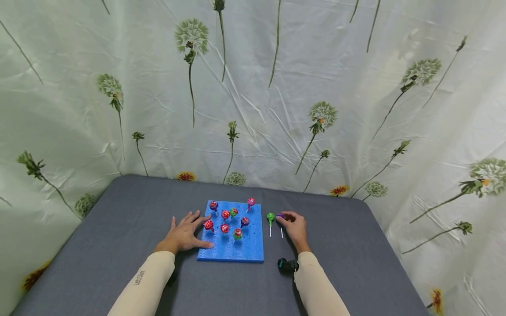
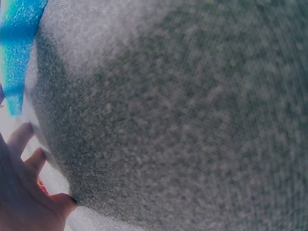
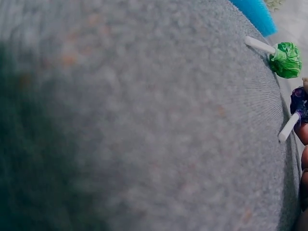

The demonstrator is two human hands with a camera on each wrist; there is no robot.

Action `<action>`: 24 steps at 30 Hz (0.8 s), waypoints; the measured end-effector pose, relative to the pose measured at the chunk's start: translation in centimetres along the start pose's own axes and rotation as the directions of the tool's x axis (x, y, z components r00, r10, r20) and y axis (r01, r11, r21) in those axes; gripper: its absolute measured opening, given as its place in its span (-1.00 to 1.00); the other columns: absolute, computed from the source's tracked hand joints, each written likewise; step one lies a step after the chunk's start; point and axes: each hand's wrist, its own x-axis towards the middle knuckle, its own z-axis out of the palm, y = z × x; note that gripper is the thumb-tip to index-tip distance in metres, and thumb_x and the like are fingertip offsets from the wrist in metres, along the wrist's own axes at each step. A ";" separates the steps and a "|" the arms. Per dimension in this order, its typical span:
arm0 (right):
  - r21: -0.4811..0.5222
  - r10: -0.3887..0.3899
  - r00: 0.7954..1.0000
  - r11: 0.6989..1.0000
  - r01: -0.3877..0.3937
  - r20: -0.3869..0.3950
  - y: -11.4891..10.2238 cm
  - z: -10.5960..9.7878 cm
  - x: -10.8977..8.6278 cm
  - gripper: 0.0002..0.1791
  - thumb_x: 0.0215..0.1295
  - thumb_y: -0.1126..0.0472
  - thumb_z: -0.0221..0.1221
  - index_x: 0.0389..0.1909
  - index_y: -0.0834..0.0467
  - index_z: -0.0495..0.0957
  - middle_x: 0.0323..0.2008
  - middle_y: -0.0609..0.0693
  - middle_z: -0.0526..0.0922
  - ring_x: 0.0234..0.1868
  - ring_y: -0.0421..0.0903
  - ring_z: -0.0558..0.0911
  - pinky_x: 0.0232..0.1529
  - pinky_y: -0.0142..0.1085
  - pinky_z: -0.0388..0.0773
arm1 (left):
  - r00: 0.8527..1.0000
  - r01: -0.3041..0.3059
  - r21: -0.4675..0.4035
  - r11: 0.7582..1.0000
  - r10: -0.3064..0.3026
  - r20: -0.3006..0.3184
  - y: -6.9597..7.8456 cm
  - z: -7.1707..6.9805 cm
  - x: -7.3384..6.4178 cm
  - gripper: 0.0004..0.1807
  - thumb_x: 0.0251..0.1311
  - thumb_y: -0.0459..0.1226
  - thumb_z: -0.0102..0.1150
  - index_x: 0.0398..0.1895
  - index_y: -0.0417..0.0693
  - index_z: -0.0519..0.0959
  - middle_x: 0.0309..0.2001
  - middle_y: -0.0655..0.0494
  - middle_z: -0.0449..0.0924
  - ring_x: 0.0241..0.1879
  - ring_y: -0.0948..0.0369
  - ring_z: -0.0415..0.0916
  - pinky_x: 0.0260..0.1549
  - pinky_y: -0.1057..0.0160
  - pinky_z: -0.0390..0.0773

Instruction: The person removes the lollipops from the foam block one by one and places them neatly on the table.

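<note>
A blue foam board (image 1: pixel 247 253) lies flat, with several wrapped lollipops standing in it by their sticks, among them a red one (image 1: pixel 208 225) and a pink one (image 1: pixel 251 202). Spread over the board's left edge is my left hand (image 1: pixel 183 235), its thumb and index finger reaching onto the blue surface. To the right of the board, my right hand (image 1: pixel 297 228) pinches a purple lollipop (image 3: pixel 299 103) by its wrapped head, the white stick pointing toward me. Beside it a green lollipop (image 1: pixel 270 217) lies on the table. Only fingertips of the right hand appear in the right wrist view.
The table has a grey cloth (image 1: pixel 130 219) over it. A white curtain (image 1: pixel 261 109) printed with dandelions hangs behind the table. A black wrist device (image 1: pixel 287 266) sits at my right cuff. Small holes dot the board around the sticks.
</note>
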 end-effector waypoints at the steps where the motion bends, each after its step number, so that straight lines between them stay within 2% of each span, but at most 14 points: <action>1: -0.007 -0.007 1.000 1.000 0.007 0.002 0.0 0.0 0.0 -0.77 0.06 0.28 0.41 -0.26 0.29 0.69 -0.40 0.05 0.65 -0.43 -0.18 0.44 -0.43 -0.41 0.36 | 1.000 -0.001 -0.002 1.000 0.001 -0.002 0.0 0.0 -0.1 0.14 -0.27 0.42 0.31 0.44 0.14 0.25 0.46 -0.24 0.03 0.45 -0.25 -0.16 0.23 -0.46 -0.43; 6: -0.024 -0.034 0.999 0.999 0.034 0.004 0.2 0.1 0.1 -0.76 0.04 0.27 0.43 -0.28 0.30 0.69 -0.42 0.06 0.65 -0.43 -0.18 0.47 -0.43 -0.39 0.38 | 1.000 -0.004 -0.001 1.000 0.004 -0.009 0.2 -0.1 -0.3 0.13 -0.26 0.39 0.34 0.43 0.14 0.26 0.46 -0.24 0.04 0.44 -0.26 -0.14 0.23 -0.46 -0.41; 24: -0.032 -0.003 1.000 0.999 0.003 -0.021 0.2 0.3 0.1 -0.76 0.07 0.27 0.41 -0.25 0.29 0.67 -0.37 0.08 0.66 -0.42 -0.18 0.46 -0.39 -0.39 0.37 | 1.000 -0.003 0.001 1.000 0.003 -0.004 0.3 -0.2 -0.5 0.12 -0.25 0.38 0.34 0.44 0.14 0.25 0.46 -0.24 0.04 0.45 -0.25 -0.14 0.23 -0.46 -0.41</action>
